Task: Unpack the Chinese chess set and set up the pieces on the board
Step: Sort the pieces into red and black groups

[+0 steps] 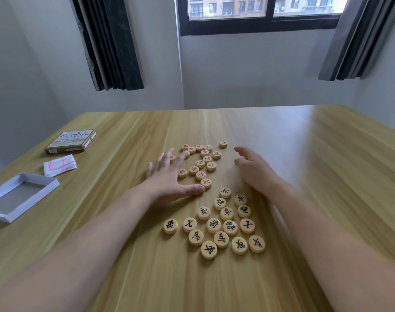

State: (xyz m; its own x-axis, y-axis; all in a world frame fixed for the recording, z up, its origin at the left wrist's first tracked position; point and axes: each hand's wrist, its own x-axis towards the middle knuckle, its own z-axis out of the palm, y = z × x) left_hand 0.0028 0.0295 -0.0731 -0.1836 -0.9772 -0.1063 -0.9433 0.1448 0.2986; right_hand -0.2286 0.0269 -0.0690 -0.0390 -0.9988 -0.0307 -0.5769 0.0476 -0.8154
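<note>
The wooden table [282,154] fills the lower frame. At its centre the red-marked pieces [201,163] lie in a loose cluster, and below them — nearer the bottom edge — the black-marked pieces [219,224] sit face up in a second group. The left hand [169,179] lies flat with fingers spread wide, holding nothing, its thumb tip just beside a red piece at the cluster's lower edge. The right hand [252,167] hovers to the right of the red pieces, fingers loosely relaxed and empty. At the left of the frame are the printed box lid [71,140], the folded paper board [59,165] and the open white box tray [18,194] — all well apart from the pieces.
</note>
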